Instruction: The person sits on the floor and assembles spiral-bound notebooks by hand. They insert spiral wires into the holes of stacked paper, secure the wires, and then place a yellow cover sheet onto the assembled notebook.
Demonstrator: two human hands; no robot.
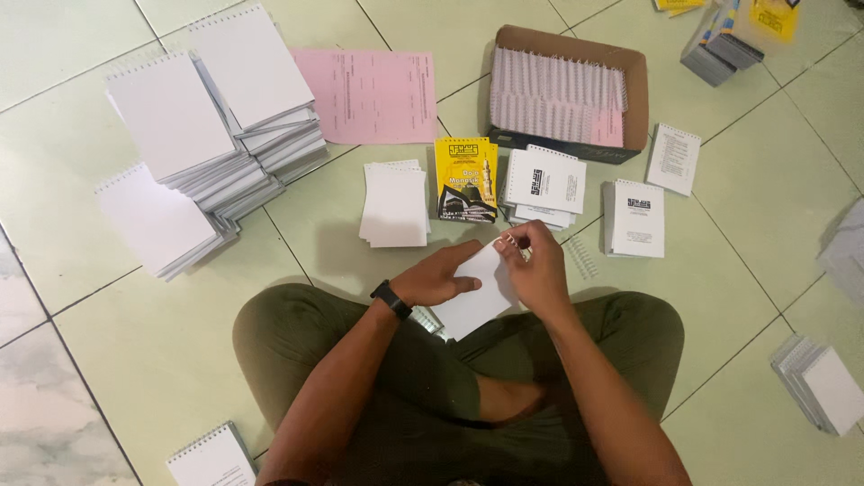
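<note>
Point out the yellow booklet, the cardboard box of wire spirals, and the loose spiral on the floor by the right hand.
yellow booklet (465, 179), head view, middle of its cover.
cardboard box (637, 99), head view, right wall.
loose spiral (581, 256), head view, midway along the coil.

The floor (747, 225) was laid with large pale green glossy tiles, their dark grout lines running diagonally across the frame. At the lower left edge of the picture a few tiles (36, 414) looked greyer and mottled, like marble. Soft, even light fell from above, leaving a faint sheen on the tiles at the upper left and gentle shadows toward the middle of the frame. No walls, windows or furniture came into view.
</note>
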